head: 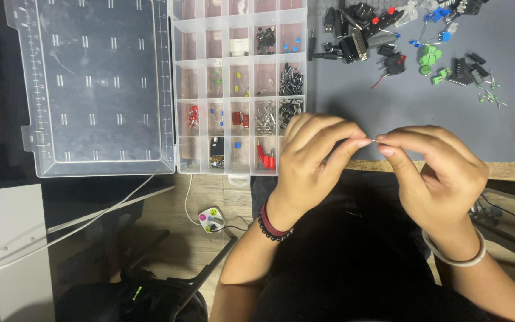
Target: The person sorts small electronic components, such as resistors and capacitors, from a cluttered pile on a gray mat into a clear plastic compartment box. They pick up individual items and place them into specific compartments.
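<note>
Right now both hands are meeting just below the centre of the view, over the near edge of the grey mat (pixel 388 101). The left hand (pixel 311 164) is pinching its thumb and forefinger together, and the right hand (pixel 439 176) is doing the same, the two sets of fingertips all but touching. Between them a tiny metal part (pixel 372 141) is showing as a thin glint; both hands are clamping on it, though it is too small to tell what kind of part it is. The left wrist is wearing a dark beaded bracelet (pixel 272 226) with a red band, the right wrist a pale bangle (pixel 457 256).

At about ten o'clock from the hands, a clear plastic organiser box (pixel 239 89) is lying open, its lid (pixel 93 89) folded flat out toward nine o'clock. Its compartments are holding small electronic parts: red pieces, black cylinders, blue and green bits. The left hand's knuckles are overlapping the box's nearest right corner.

At one o'clock, well apart from the hands, loose components (pixel 400 42) are lying scattered on the mat: black connectors, green terminal blocks, blue and red pieces, some clear ones further right.

At seven o'clock, down on the wooden floor, a small white plug (pixel 211 219) with coloured dots is lying on a white cable (pixel 90 217).
</note>
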